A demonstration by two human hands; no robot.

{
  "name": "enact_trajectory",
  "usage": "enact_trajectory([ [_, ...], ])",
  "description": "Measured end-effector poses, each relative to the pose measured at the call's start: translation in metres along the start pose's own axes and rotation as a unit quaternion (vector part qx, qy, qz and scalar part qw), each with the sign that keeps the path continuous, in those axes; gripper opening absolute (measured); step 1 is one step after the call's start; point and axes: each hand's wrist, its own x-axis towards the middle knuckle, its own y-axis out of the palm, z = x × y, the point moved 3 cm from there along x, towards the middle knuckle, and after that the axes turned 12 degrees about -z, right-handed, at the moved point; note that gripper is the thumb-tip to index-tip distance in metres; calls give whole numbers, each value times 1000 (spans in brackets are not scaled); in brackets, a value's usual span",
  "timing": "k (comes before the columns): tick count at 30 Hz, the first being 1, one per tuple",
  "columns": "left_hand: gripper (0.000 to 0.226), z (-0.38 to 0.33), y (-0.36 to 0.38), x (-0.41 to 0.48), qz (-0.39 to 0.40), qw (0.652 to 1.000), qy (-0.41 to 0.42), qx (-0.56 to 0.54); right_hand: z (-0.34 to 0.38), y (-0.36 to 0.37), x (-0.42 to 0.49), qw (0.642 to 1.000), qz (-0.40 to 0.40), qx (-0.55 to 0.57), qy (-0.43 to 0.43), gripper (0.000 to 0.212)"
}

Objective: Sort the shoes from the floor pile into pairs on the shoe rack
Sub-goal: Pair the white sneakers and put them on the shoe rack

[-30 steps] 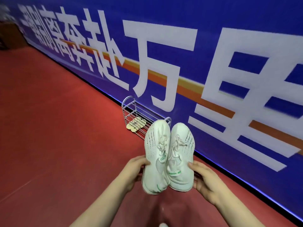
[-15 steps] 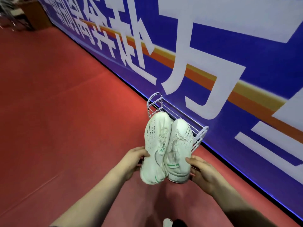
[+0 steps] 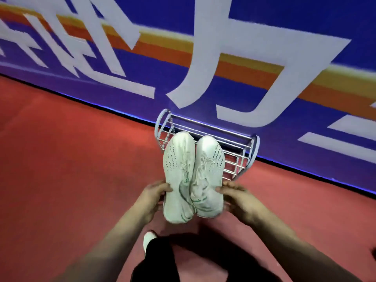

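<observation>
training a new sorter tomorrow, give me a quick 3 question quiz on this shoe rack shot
1. True or false: the left hand and the right hand each grip one of the white sneakers.
2. The shoe rack stands: A) on the red floor against the blue wall; B) on a table; C) inside a cupboard.
3. What colour are the markings on the sneakers?

Key: 1 true; 2 A; 3 green.
</observation>
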Motion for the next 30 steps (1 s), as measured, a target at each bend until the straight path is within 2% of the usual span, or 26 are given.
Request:
enact_trajectory([
  [3, 21, -20, -18, 52, 70, 996, -16, 47, -17, 30, 28, 997, -63, 53, 8, 56],
  [6, 28, -27, -30, 99, 87, 993, -41, 65, -30, 52, 56, 992, -104, 70, 27, 68],
  [8, 36, -21, -35, 132, 94, 989, -68, 94, -41, 63, 77, 986, -129, 92, 46, 56],
  [11, 40, -6, -41, 162, 81, 984, -104, 123, -59, 68, 100, 984, -142, 82, 64, 22],
  [12, 38, 2, -42, 178, 89, 981, -116, 129, -66, 68, 115, 985, -142, 74, 70, 19],
  [21, 28, 107, -16, 355, 116, 964, -171, 168, -165, 49, 291, 981, -158, 13, 113, 40],
  [23, 27, 131, -7, 398, 137, 955, -175, 198, -192, 43, 334, 976, -168, -5, 135, 38],
  [26, 17, 175, 2, 456, 158, 952, -157, 209, -233, 27, 398, 972, -173, -49, 150, 31],
  [28, 8, 203, 10, 493, 155, 953, -145, 216, -248, 10, 434, 970, -175, -79, 146, 35],
  [30, 15, 228, 22, 528, 161, 952, -142, 218, -265, -6, 465, 969, -182, -92, 141, 42],
])
